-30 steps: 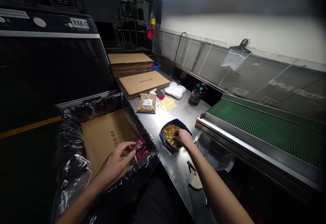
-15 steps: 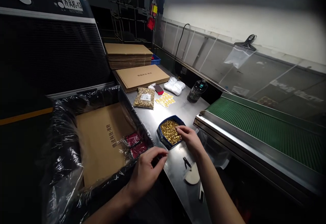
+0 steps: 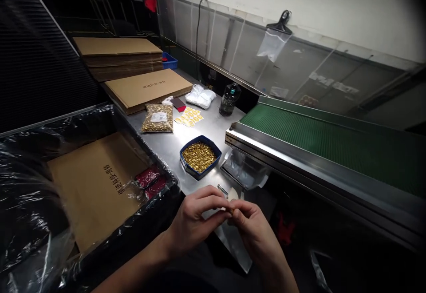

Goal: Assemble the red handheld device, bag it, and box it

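My left hand (image 3: 195, 217) and my right hand (image 3: 259, 235) meet over the table's near edge, both closed in a pinch with fingertips touching. A tiny gold-coloured piece (image 3: 232, 211) shows between the fingertips; its kind is too small to make out. Just beyond the hands stands a blue tray (image 3: 218, 156) holding many small gold-coloured metal pieces (image 3: 199, 156). Partly covered by my fingers are a small hand tool (image 3: 222, 189) and a pale round object (image 3: 233, 194).
At left is a plastic-lined bin (image 3: 166, 168) with cardboard (image 3: 93, 186) and dark red packets (image 3: 148, 177). A bag of gold pieces (image 3: 158, 124), yellow stickers (image 3: 189, 116), white bundle (image 3: 200, 96), dark jar (image 3: 229, 100) and cardboard stack (image 3: 146, 86) lie behind. A green conveyor (image 3: 299, 133) runs right.
My right hand has left the tray of gold pieces and come back to my left hand, fingertips now together. The view has turned right and down.
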`<state>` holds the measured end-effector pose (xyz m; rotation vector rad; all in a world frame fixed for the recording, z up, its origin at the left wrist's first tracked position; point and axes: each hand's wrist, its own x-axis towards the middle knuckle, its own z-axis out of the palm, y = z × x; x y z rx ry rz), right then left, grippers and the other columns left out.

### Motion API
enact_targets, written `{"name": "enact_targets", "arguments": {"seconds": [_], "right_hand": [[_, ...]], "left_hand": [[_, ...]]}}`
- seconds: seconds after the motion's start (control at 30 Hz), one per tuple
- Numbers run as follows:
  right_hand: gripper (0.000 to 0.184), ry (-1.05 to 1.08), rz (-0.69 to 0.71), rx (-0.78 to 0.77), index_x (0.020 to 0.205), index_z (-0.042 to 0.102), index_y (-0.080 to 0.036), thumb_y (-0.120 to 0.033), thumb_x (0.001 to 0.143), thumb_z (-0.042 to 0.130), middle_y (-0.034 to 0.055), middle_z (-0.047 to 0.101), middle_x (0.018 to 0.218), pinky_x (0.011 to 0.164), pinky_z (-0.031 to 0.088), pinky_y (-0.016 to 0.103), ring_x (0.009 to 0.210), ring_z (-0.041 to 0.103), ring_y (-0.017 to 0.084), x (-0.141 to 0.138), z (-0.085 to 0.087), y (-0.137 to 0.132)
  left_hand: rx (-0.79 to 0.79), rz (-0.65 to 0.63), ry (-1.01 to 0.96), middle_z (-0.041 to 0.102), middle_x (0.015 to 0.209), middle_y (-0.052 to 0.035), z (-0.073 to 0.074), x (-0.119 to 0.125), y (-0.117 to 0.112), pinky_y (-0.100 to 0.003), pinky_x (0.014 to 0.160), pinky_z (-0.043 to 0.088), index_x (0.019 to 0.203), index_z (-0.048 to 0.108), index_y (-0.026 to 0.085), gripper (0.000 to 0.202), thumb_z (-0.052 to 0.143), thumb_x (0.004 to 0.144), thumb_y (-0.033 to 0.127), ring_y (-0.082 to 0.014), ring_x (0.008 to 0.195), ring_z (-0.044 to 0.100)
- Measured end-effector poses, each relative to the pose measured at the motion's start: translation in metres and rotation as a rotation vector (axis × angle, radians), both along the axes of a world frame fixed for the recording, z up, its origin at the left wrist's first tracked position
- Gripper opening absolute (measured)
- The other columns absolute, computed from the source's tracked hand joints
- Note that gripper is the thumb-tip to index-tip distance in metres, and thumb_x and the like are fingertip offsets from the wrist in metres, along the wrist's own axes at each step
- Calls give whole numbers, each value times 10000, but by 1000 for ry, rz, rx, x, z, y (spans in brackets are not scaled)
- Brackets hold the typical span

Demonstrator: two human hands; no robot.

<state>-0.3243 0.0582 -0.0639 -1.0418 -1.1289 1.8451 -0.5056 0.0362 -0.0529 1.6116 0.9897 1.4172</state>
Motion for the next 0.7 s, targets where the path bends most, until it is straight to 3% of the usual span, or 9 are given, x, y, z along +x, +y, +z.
{"name": "enact_targets", "arguments": {"seconds": [0.13,0.33,0.5,0.6,0.7], "right_hand": [[371,-57,-61,20,763,800,-191,-557,721,844,13,609,636,637,406,255,656,503,137,23,-3,-15],[341,-132,-166,46,810,827,-204,-541,757,823,28,672,634,623,459,262,637,572,150,40,1,-34],[286,-193,-230,56,957,824,-210,-461,827,783,66,749,749,666,553,303,708,684,203,46,4,-45],[202,-309,-308,241,997,808,-238,-387,881,735,72,762,912,742,587,308,837,714,222,48,6,-51],[209,-475,-429,469,1106,752,-286,-274,900,716,39,748,978,752,581,268,876,709,196,49,5,-55]], "left_hand": [[-163,-97,-148,671,860,-58,-7,22,-4,-289,738,530,870,733,193,61,766,835,155,-180,812,650],[-371,-166,-441,625,875,-54,-21,53,-9,-263,700,501,858,746,205,63,794,817,197,-167,816,603],[-398,-142,-444,620,892,-56,-21,61,-12,-248,710,490,874,767,208,69,778,838,266,-165,835,593],[-473,-148,-433,623,920,-50,-23,61,-15,-232,631,471,916,784,211,93,759,856,278,-120,710,574],[-646,-196,-457,629,936,-53,-24,64,-20,-228,568,443,956,787,194,158,739,875,321,-89,612,552]]}}
